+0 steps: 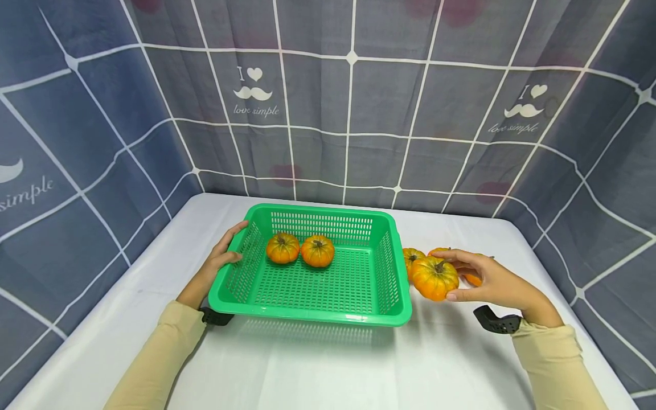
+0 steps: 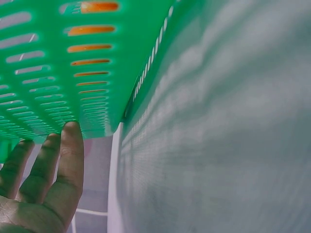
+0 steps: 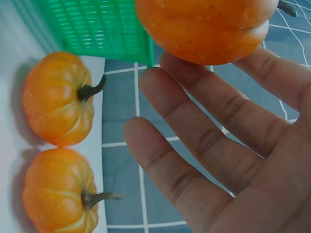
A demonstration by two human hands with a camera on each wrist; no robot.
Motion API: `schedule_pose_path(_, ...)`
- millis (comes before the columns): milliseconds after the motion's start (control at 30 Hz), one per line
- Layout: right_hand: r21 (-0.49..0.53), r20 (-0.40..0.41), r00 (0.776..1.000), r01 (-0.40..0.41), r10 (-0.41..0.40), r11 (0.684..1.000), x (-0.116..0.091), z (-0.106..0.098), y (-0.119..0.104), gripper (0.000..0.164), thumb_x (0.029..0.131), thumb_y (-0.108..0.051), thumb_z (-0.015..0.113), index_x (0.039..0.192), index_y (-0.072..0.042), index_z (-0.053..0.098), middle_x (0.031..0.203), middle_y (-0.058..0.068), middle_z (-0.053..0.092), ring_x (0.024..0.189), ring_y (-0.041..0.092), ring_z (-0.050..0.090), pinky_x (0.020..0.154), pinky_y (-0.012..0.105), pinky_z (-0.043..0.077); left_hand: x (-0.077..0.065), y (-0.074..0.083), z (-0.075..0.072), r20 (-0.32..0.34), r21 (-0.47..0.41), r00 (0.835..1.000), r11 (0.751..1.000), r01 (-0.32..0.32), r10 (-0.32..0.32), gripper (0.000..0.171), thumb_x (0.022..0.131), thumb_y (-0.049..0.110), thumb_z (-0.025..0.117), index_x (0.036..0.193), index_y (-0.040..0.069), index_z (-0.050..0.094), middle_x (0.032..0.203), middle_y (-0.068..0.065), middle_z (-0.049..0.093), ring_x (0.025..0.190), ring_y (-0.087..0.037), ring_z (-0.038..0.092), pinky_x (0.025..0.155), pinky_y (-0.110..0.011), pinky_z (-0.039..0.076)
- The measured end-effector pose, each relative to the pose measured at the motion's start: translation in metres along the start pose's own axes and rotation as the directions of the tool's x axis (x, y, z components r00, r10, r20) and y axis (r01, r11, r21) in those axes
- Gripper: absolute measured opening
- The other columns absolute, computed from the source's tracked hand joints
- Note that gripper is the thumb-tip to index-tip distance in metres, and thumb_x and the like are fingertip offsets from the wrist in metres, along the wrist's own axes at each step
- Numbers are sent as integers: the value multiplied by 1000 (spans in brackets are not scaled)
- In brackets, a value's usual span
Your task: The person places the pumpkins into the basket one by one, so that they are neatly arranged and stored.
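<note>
A green plastic basket (image 1: 314, 320) stands in the middle of the white table with two small orange pumpkins inside, one pumpkin (image 1: 282, 249) left of the other pumpkin (image 1: 318, 251). My left hand (image 1: 219, 261) holds the basket's left side, thumb over the rim; in the left wrist view its fingers (image 2: 71, 160) lie against the slotted outer wall. Just right of the basket, my right hand (image 1: 484, 280) pinches another pumpkin (image 1: 434, 279) between thumb and fingers, above the table. In the right wrist view this held pumpkin (image 3: 206, 29) shows at the top, near the fingertips.
More pumpkins sit on the table right of the basket, partly hidden by the right hand and held pumpkin; one pumpkin (image 3: 59, 99) and another pumpkin (image 3: 60, 191) show in the right wrist view. A grey checked curtain (image 1: 318, 154) surrounds the table's back and sides.
</note>
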State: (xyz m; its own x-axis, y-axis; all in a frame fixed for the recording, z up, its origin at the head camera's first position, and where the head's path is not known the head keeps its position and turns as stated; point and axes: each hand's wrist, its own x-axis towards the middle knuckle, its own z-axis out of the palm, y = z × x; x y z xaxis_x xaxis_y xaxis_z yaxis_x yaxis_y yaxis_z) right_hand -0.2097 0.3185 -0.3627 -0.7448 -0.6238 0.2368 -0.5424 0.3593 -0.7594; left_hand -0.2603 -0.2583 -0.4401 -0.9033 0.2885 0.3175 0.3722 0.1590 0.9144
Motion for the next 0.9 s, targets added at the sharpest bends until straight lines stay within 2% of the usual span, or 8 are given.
schedule_pose_path(133,-29,-6,1000,2,-3,1000,7,0,-4,70,84,5,87,148,5,59,134,-15,68,112,6,68,89,22,57,-1,0,0,3,-10,1000,1000,2,-2,79,94,0,45,170,-1,25,178,-25,13,158,-24,22,96,-32,34)
schedule_pose_path(267,-73,-11,1000,-1,0,997,13,-1,-8,70,85,2,88,149,1,60,132,-14,69,111,7,68,89,23,57,0,0,0,7,-50,1000,999,-15,16,79,94,-2,44,170,-2,25,177,-27,13,149,-5,31,102,-24,35)
schedule_pose_path(367,-91,-15,1000,-6,5,996,18,0,-11,70,85,0,89,149,-2,61,132,-12,69,110,8,67,89,22,57,0,0,1,7,-64,999,997,-31,32,78,94,-4,43,170,-2,25,177,-28,14,147,-2,31,102,-23,35)
schedule_pose_path(467,-94,-18,1000,-4,3,996,23,0,-13,70,85,-1,89,149,-3,61,132,-10,70,109,9,67,89,21,56,0,0,2,4,-46,999,998,-34,34,77,94,-3,43,170,-2,27,177,-26,14,152,-8,27,99,-26,35)
schedule_pose_path(633,-91,-17,1000,2,-4,996,32,1,-16,69,86,-2,89,149,-2,62,134,-9,70,111,8,67,91,20,55,0,2,1,4,-34,1000,999,-11,11,78,94,-2,44,169,-4,24,178,-25,13,160,-34,17,99,-28,35)
schedule_pose_path(700,-99,-18,1000,7,-9,995,35,2,-17,69,86,-2,89,149,-3,62,135,-8,70,111,7,67,93,20,54,0,2,1,2,-23,1000,1000,6,-6,78,95,-1,44,170,-3,24,178,-25,12,161,-41,14,99,-30,34)
schedule_pose_path(900,-84,-11,1000,25,-26,996,44,6,-19,69,85,-1,89,148,-2,62,132,7,71,110,9,67,92,20,54,0,4,1,0,3,1000,1000,28,-28,77,96,0,45,169,-4,23,179,-22,11,162,-46,7,99,-39,31)
